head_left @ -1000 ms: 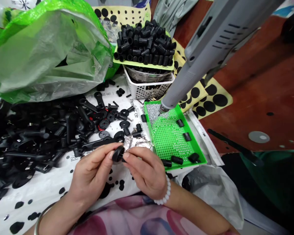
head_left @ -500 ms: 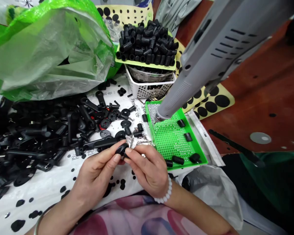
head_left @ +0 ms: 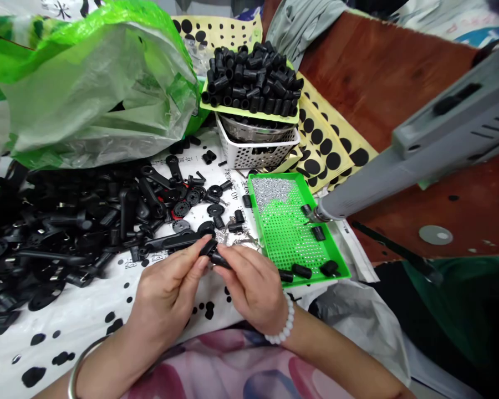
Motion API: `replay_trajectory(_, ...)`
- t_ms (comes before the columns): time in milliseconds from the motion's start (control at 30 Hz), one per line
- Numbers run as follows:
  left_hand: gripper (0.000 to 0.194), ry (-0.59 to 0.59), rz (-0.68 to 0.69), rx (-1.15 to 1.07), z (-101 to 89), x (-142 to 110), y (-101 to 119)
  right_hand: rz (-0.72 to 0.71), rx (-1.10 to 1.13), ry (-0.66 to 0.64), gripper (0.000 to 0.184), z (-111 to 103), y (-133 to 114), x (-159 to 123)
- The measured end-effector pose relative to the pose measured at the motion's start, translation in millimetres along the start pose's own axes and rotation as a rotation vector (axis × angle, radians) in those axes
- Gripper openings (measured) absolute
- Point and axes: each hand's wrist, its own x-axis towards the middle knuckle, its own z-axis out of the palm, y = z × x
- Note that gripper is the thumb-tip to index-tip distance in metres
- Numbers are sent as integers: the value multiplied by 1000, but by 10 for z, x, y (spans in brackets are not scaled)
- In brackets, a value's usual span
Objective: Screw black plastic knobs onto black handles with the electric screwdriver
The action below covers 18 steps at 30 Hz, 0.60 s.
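Workpiece: small black plastic piece, pinched between my hands just above the printed sheet; my fingers hide most of it, so I can't be sure of its shape;
Left hand: fingers closed narrow on the piece's left side;
Right hand: fingers closed narrow on its right side, white beaded bracelet on my wrist;
Nearby: heap of black plastic levers left of my hands; green perforated tray to the right, grey tool with its nozzle over the tray's edge;
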Motion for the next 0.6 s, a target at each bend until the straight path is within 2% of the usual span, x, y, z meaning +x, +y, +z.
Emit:
replay_trajectory(133, 29, 20, 89, 88, -14, 0, -23, 205, 221, -2, 23, 32, -31, 37)
replay_trajectory(233, 29, 26, 66, 150, -75, -18, -117, 206, 205, -46, 22, 52, -52, 57)
replay_trajectory(367, 31, 142, -151, 210, -229, -79, -296, 193, 81, -115, 23, 92, -29, -3)
replay_trajectory(500, 33, 203, -455, -110, -329, -131, -376, 137, -89, -215, 23, 199, 13, -116)
replay_trajectory(600, 36, 204, -546, -285, -324, -132, -360, 85, -148, -210, 26, 258, 0, -108)
